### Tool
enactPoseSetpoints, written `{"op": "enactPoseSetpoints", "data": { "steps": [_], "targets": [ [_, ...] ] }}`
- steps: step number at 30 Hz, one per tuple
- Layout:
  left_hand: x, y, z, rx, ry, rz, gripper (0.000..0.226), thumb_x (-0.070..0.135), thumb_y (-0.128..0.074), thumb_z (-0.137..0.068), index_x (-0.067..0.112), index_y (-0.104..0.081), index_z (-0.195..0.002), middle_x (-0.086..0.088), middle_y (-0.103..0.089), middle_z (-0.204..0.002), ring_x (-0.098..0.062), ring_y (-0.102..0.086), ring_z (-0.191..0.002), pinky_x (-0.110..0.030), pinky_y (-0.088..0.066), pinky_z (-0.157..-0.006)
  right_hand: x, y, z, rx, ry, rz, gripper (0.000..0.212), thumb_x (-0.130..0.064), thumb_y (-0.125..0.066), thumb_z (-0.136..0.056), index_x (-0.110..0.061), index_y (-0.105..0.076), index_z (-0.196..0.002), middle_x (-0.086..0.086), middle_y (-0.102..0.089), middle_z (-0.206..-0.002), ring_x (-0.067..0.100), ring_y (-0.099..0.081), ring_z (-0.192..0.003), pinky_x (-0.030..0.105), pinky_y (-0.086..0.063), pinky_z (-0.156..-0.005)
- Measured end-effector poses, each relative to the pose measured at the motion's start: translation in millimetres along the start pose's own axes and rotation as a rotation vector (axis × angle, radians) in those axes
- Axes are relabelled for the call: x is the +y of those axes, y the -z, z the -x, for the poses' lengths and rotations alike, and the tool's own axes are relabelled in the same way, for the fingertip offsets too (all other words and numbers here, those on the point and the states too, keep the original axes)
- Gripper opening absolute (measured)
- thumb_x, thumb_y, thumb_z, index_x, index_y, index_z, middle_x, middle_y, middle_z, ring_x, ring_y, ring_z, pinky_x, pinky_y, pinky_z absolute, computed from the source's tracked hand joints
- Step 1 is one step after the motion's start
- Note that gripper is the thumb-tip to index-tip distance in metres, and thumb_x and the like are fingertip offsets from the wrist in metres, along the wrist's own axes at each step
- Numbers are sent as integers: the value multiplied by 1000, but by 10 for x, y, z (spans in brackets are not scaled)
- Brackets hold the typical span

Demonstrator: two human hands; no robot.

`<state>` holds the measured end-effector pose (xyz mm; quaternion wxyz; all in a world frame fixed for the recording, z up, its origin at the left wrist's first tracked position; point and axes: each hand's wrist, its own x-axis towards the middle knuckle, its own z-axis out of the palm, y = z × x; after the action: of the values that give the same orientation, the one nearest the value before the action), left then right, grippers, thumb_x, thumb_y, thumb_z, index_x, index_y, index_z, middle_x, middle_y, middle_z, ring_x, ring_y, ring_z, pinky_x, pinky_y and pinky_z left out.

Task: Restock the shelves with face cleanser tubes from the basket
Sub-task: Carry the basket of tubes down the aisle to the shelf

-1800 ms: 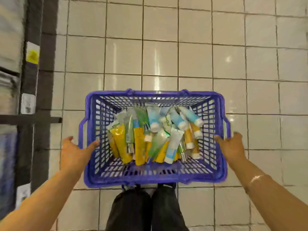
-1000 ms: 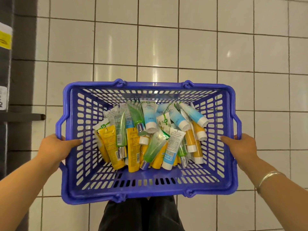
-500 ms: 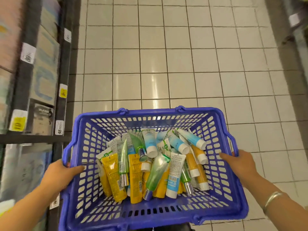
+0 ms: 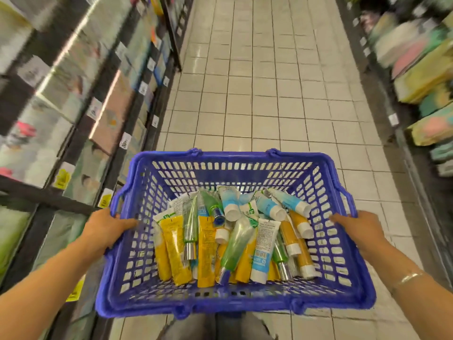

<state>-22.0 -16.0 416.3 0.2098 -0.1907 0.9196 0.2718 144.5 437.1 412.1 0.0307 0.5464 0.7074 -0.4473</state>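
Head view: both hands, left (image 4: 105, 227) and right (image 4: 360, 229), grip the basket (image 4: 235, 305) sides; tubes (image 4: 230, 241) lie between them, shelves (image 4: 81, 99) nearer the left.

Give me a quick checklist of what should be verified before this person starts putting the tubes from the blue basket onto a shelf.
1. Basket held on both sides: ok. The left hand grips the left rim of the blue basket and the right hand grips the right rim.
2. Tubes all inside: ok. The tubes lie piled on the basket floor, none over the rim.
3. A hand free to pick: not ok, both are holding the basket.
4. Aisle floor ahead clear: ok, as far as visible.
5. Right shelf spot found: cannot tell. The left shelves and right shelves are blurred.
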Motion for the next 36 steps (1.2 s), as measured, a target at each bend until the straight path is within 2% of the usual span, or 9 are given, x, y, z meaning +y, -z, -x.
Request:
{"op": "enactPoseSetpoints", "data": {
  "steps": [2,5,8,14,17,20,25,29,36],
  "targets": [
    [118,24,19,15,-12,21,38,18,-80,-70,2,-46,-63,-16,-49,-49,-25,-45,-39,-32,-33,-42,-172,80,-67,11,27,-7,24,-22,-78,-69,-12,-56,-69,11,-66,-67,32,-66,-62,42,-56,-65],
    [308,36,-72,18,-22,-28,43,24,-81,-70,2,-44,-58,-16,-50,-47,-27,-48,-44,-33,-32,-45,-383,133,-245,35,68,-7,22,-20,-78,-70,-14,-57,-67,5,-65,-60,28,-65,-56,31,-52,-55],
    [552,21,-317,7,-21,30,43,19,-81,-69,5,-42,-57,-15,-49,-51,-28,-48,-49,-32,-35,-51,-629,108,-471,51,51,-6,25,-20,-80,-67,-10,-57,-67,7,-65,-61,28,-64,-54,31,-52,-54],
    [1232,17,-1203,-22,-36,85,43,13,-81,-67,6,-41,-55,-9,-46,-42,-25,-43,-39,-28,-29,-44,-1298,-110,-1089,86,-11,16,29,-19,-81,-65,-5,-57,-67,14,-66,-62,34,-65,-58,44,-55,-62],
    [1633,79,-1775,-67,-24,89,44,12,-83,-66,6,-41,-53,-13,-47,-46,-27,-42,-45,-31,-31,-49,-1725,-255,-1410,102,-9,45,25,-21,-80,-68,-9,-58,-63,11,-65,-59,32,-63,-56,36,-53,-55],
    [2104,191,-2261,-81,-51,84,47,12,-84,-65,8,-40,-47,-9,-42,-39,-26,-39,-42,-31,-28,-47,-2200,-355,-1706,108,8,24,24,-22,-79,-69,-13,-58,-60,5,-63,-56,25,-60,-53,25,-40,-47],
    [3043,385,-2953,-34,-107,41,37,17,-81,-68,-2,-52,-55,-14,-50,-46,-28,-48,-45,-32,-32,-45,-3069,-474,-2294,115,30,-20,22,-21,-78,-70,-12,-58,-67,4,-63,-62,23,-61,-56,24,-43,-48],
    [3869,479,-3513,-6,-151,52,46,13,-80,-68,5,-40,-48,-13,-45,-41,-27,-43,-41,-31,-32,-45,-3804,-556,-2949,78,26,-66,22,-17,-80,-68,-6,-61,-72,11,-66,-66,29,-64,-58,29,-50,-53],
    [5297,507,-4543,48,-101,89,42,11,-80,-68,4,-41,-53,-16,-48,-51,-28,-45,-51,-36,-31,-51,-5196,-735,-4265,51,29,-78,21,-13,-80,-67,-5,-60,-67,12,-65,-60,30,-63,-54,30,-49,-52]
  ]
}}
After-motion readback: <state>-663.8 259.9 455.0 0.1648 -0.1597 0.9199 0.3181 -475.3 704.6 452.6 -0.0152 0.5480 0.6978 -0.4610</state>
